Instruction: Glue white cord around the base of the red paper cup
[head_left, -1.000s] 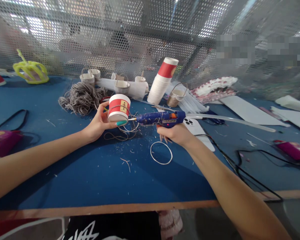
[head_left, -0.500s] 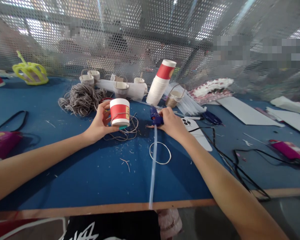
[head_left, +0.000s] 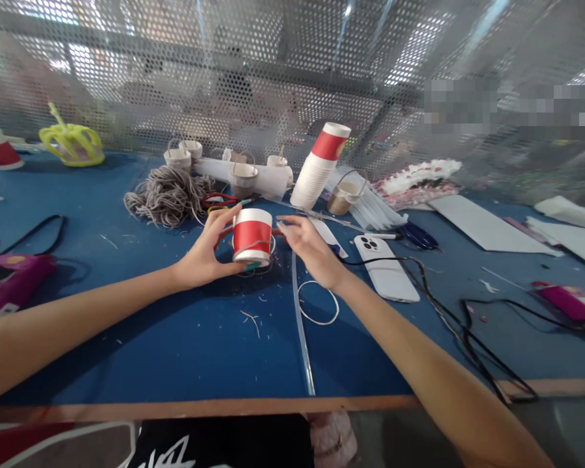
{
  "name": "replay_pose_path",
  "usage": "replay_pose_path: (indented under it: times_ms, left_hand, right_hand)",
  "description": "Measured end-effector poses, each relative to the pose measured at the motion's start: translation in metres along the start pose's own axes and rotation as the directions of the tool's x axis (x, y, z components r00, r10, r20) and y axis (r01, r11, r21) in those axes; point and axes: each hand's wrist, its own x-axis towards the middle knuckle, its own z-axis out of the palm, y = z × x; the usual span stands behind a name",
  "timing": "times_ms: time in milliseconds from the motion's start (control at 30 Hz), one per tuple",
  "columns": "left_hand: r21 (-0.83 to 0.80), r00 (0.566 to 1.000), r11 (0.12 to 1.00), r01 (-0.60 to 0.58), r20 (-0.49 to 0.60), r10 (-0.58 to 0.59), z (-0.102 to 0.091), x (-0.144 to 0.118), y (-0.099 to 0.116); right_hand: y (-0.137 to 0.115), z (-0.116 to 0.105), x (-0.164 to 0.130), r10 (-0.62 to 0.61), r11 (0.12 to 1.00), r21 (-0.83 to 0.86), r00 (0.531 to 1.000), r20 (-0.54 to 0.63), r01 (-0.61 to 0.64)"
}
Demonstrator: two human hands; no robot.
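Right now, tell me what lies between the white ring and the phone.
In the head view, the right forearm crosses between the white ring and the phone; a black cable also shows, by the phone's left edge.

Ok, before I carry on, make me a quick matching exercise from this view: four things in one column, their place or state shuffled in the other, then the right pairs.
Things
1. Red-and-white paper cup
2. White smartphone
3. Grey yarn
4. Clear glue stick

Place or state
A. Crossed by a black cable
B. Heaped in a loose tangle
C. One end close to the near edge of the table
D. Held in the left hand

Pairs: 1-D, 2-A, 3-B, 4-C
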Motion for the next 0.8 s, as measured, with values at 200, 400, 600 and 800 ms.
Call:
replay_pose_path:
  times_ms: [200, 400, 600, 800]
  left_hand:
    - [0.069, 0.998, 0.996, -0.049, 0.03, 0.047, -0.001, -0.002, -0.001]
    - [0.082, 0.997, 0.995, -0.059, 0.058, 0.054, -0.002, -0.001, -0.002]
    - [0.071, 0.997, 0.997, -0.04, 0.065, 0.036, -0.001, -0.001, 0.0]
    - [-0.002, 0.999, 1.0, 0.031, 0.036, -0.031, 0.0, 0.0, 0.002]
  right_hand:
    - [0.009, 0.017, -0.001, 0.084, 0.969, 0.235, 0.996, -0.02, -0.077]
    - [0.006, 0.009, 0.001, 0.23, 0.913, 0.329, 0.971, 0.07, -0.24]
    - [-0.004, 0.009, -0.003, 0.362, 0.873, 0.309, 0.926, 0.113, -0.378]
    - [-0.012, -0.003, 0.001, 0.377, 0.891, 0.231, 0.92, 0.104, -0.391]
